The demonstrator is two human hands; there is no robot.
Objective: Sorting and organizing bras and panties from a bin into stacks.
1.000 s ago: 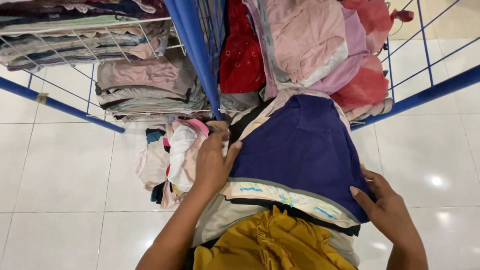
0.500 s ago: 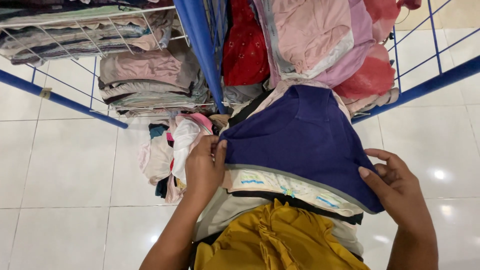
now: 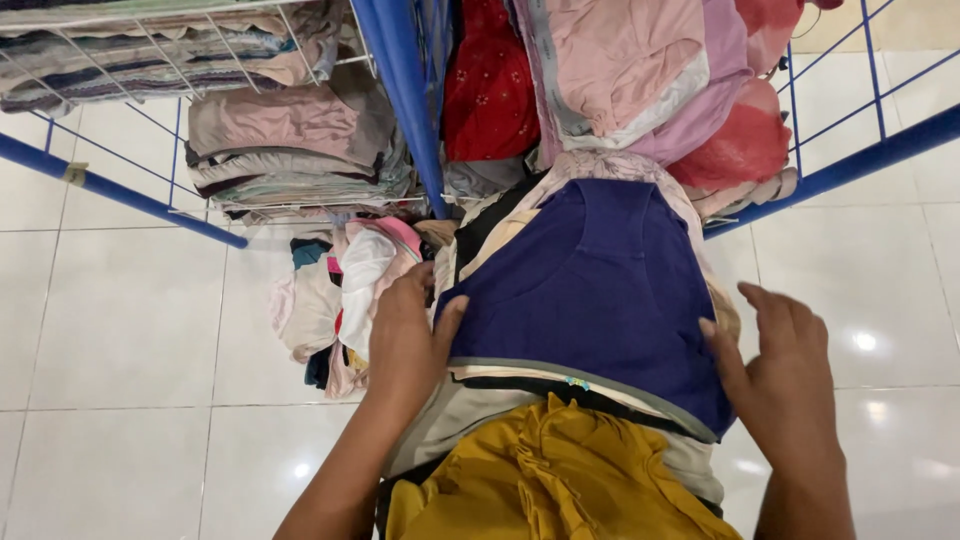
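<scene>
At the upper left of the frame, folded clothes [image 3: 290,150] are seen stacked on a wire shelf [image 3: 150,60] with a blue frame [image 3: 400,90]. These are already folded flat; that part of the work looks done, as far as can be judged. Below the shelf, left of centre, a loose bundle [image 3: 340,300] of pale and pink garments is heaped, not folded.

At centre, a navy top [image 3: 600,290] is laid flat on a pile, its neckline toward the top of the frame. It is spread out and smoothed, but no fold is seen in it yet, so its folding is judged to be barely begun. Beneath it, cream and dark layers show at the hem, and a mustard garment [image 3: 560,480] lies crumpled at the bottom centre, not yet dealt with.

The left hand [image 3: 405,340] is pressed palm down on the top's left edge, with the fingers stretched toward the bundle and the thumb laid on the navy cloth; nothing is pinched, the hand is flat and open. The forearm rises from the bottom left.

Toward the right, the right hand [image 3: 785,385] is held open at the top's lower right corner, fingers spread wide, the thumb just touching the hem; no cloth is gripped. At the upper right, pink and red clothes [image 3: 700,110] hang crowded.
</scene>
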